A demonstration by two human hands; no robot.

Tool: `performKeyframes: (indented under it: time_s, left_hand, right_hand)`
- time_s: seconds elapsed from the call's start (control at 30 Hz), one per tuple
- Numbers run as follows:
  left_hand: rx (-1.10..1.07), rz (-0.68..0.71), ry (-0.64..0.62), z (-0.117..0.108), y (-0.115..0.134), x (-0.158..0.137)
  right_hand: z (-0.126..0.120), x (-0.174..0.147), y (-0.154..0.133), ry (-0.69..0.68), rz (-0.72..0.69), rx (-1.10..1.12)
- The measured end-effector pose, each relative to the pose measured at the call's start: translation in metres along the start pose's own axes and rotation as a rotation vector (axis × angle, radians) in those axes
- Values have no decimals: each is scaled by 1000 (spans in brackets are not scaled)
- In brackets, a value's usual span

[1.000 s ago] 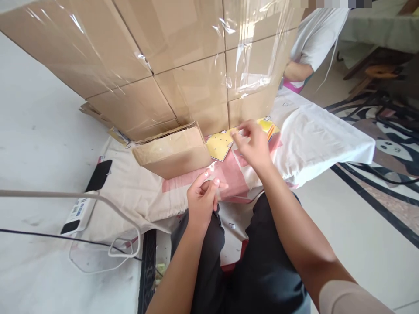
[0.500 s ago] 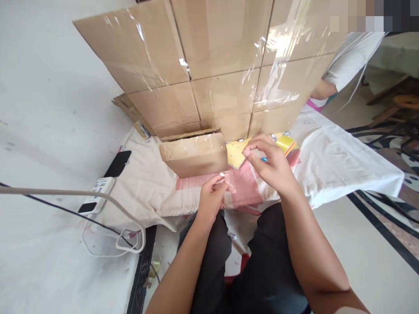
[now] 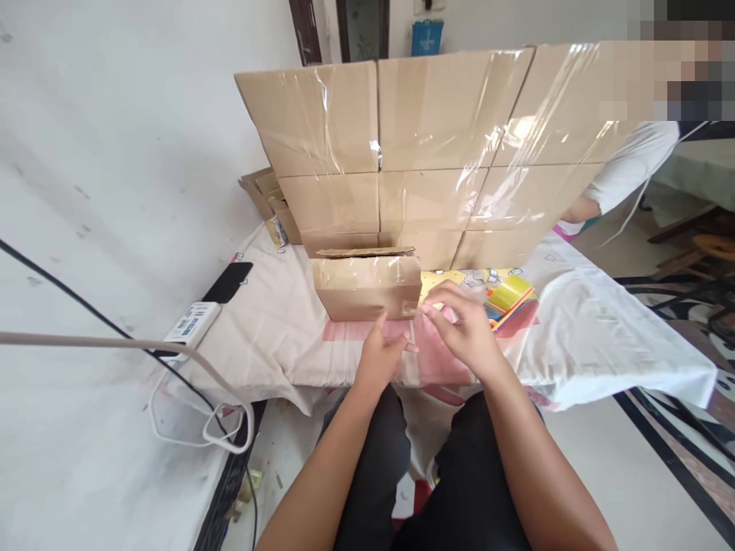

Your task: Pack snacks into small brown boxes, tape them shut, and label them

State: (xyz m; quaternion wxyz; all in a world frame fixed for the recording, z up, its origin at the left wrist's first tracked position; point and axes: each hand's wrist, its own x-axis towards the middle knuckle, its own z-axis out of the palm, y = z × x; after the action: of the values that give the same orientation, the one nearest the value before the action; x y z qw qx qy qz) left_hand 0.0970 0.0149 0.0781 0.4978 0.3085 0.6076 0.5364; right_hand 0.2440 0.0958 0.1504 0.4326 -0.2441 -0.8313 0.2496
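My left hand (image 3: 382,353) is open in front of the small cardboard box (image 3: 367,295), its index finger pointing up at the box's lower edge and its thumb apart. My right hand (image 3: 462,329) is closed in a pinch by the box's right end. A small piece of clear tape (image 3: 412,310), hard to see, shows at its fingertips. Right of that hand lies a yellow tape roll (image 3: 513,291) in an orange and blue dispenser (image 3: 511,312).
A large taped cardboard panel (image 3: 436,145) stands upright behind the small box. On the left of the cloth-covered table (image 3: 276,329) are a black phone (image 3: 228,282) and a white power strip (image 3: 192,325), with a cable (image 3: 126,342) crossing in front. A person's sleeve (image 3: 637,164) shows behind the panel at right.
My head view has tilted up. My left hand has let go of the clear piece and opened its fingers. My right hand has come closer to the box, pinching.
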Motion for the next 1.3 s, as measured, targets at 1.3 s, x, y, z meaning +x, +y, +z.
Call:
performKeyframes:
  time_s: [1.3]
  left_hand:
    - [1018,654,198,-22,80,45]
  right_hand:
    - [2,60,66,444,689,-719]
